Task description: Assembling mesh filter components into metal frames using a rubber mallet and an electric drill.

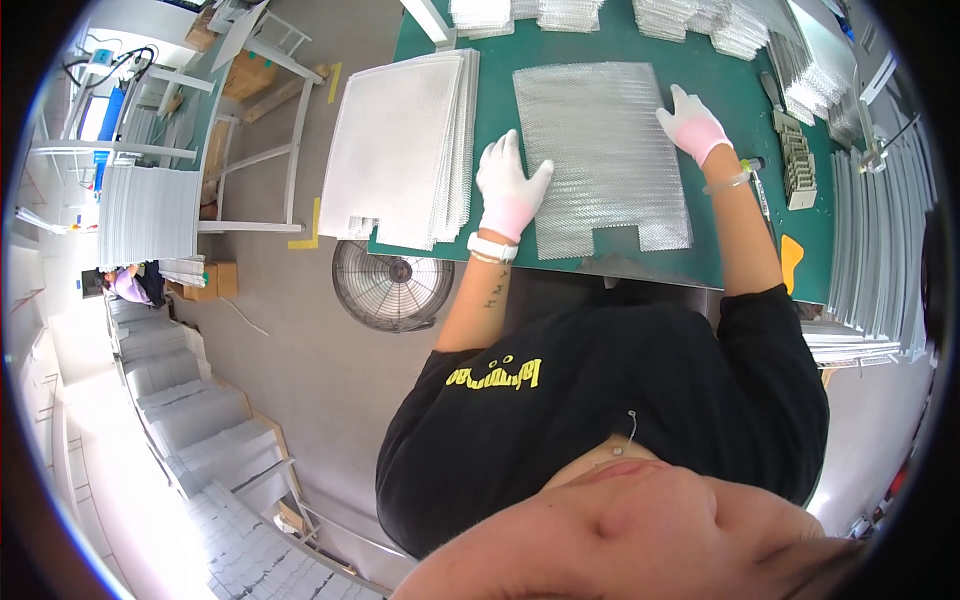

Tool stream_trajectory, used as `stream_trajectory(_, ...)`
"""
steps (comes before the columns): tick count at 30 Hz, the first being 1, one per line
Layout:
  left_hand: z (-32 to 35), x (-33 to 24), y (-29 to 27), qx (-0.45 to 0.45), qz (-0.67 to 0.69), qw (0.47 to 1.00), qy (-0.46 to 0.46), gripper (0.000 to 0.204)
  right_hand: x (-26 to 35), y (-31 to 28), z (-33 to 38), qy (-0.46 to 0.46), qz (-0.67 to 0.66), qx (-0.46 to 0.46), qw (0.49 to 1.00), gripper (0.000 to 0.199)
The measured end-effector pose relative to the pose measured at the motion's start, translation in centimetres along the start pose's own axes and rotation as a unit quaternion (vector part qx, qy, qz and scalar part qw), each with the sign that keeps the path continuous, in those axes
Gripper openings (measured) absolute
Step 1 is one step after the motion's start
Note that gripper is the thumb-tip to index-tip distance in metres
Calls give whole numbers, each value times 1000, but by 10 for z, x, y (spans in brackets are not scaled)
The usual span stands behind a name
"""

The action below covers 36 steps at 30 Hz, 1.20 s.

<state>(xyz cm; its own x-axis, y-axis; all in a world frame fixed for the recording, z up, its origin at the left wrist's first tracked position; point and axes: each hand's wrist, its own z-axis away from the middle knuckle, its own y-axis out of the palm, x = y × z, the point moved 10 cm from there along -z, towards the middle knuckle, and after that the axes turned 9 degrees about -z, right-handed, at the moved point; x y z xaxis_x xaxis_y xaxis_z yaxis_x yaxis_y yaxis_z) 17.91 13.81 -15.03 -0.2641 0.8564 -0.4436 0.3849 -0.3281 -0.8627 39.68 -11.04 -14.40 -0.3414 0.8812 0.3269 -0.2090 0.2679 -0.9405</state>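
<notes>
Flanking a Silver Mesh Sheet [590, 140] From Both Sides

A worker's left hand [512, 182], in a white glove with a pink cuff, lies at the left edge of the mesh sheet, its thumb held away from the fingers and reaching over the margin. The right hand [692, 122], gloved alike, sits at the opposite edge toward the far corner, fingers loosely spread. Neither appears to pinch anything; how firmly either presses, one cannot tell. The sheet lies flat on a green tabletop [495, 90], its notched end toward the worker. Left of the sheet is a pile of whitish notched panels [395, 150]; to its right, a row of small pale blocks [797, 165] and an orange-yellow scraper [791, 262].

The step in hand looks like placing or squaring the single sheet. The next move seems to call for a light, even hold on both edges, sparing the thin mesh a bend.

On the near side of the sheet, the worker's black shirt [600, 400] bears yellow lettering, upside down from this view; dark characters mark the left forearm [475, 322]. No brand or label can be made out on sheet or pile.
</notes>
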Motion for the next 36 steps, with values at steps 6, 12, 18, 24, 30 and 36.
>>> stream_trajectory(6, -29, 2, 16, -13, -22, 999, -24, 78, 14, 23, 2, 11, -91, -17, 996, 65)
stream_trajectory(12, -26, 2, 11, -68, -15, 998, -7, 73, -7, 35, -9, -93, -217, -66, 969, 57)
stream_trajectory(18, -23, 8, 7, -14, -24, 999, -20, 71, 43, -21, -34, -112, -130, -108, 979, 47)
stream_trajectory(24, -7, -16, -24, -112, -7, 994, -3, 71, 149, -74, -123, -151, -101, -214, 960, 65)
stream_trajectory(30, 44, -34, -60, -83, 79, 993, 26, 70, 153, -46, -193, 20, -125, -24, 992, 65)
stream_trajectory(36, 74, -55, -57, 15, 105, 993, 49, 70, 139, -22, -258, 8, -14, 22, 1000, 55)
